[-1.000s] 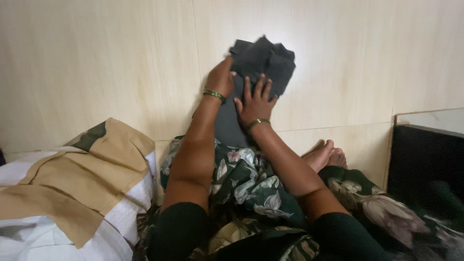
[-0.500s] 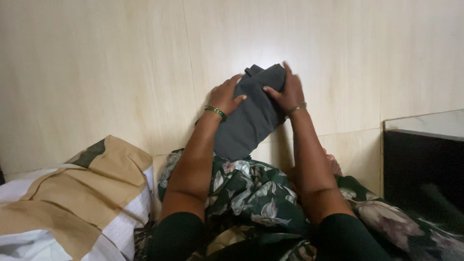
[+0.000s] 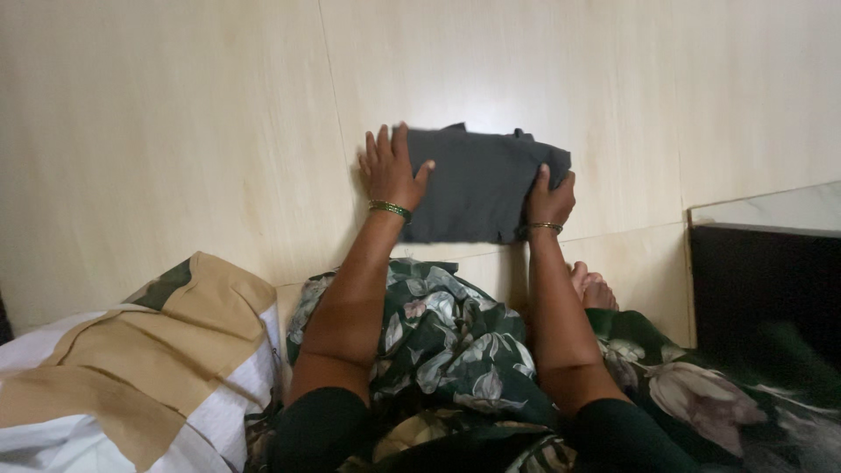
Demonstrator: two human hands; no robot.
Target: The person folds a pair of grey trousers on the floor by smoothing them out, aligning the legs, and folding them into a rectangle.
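Item, principal: dark grey folded cloth garment (image 3: 477, 186), a flat, roughly rectangular bundle lying on the pale cream tiled floor (image 3: 175, 131), straight ahead of the seated person and beyond the knees. Its long side runs left to right; a few uneven folds show along the far edge.

Left hand (image 3: 390, 171): laid flat, fingers spread and extended, palm down at the left end of the garment, thumb resting on the fabric. Released, pressing rather than gripping. Green and gold bangle at the wrist.

Right hand (image 3: 550, 197): at the right end of the garment, fingers curled about the edge of the fold, thumb on top; grasping the cloth. Thin gold bangle at the wrist.

Item: dark green floral printed fabric (image 3: 438, 337), draped over the person's lap, between and under both forearms, reaching to the lower right corner.

Item: bare foot (image 3: 591, 287), just beside the right forearm, near the garment but apart from it.

Item: tan, olive and white folded cloth (image 3: 131, 359), heaped at the lower left, well apart from the garment.

Item: black panel with pale stone top (image 3: 762, 289), at the right edge.
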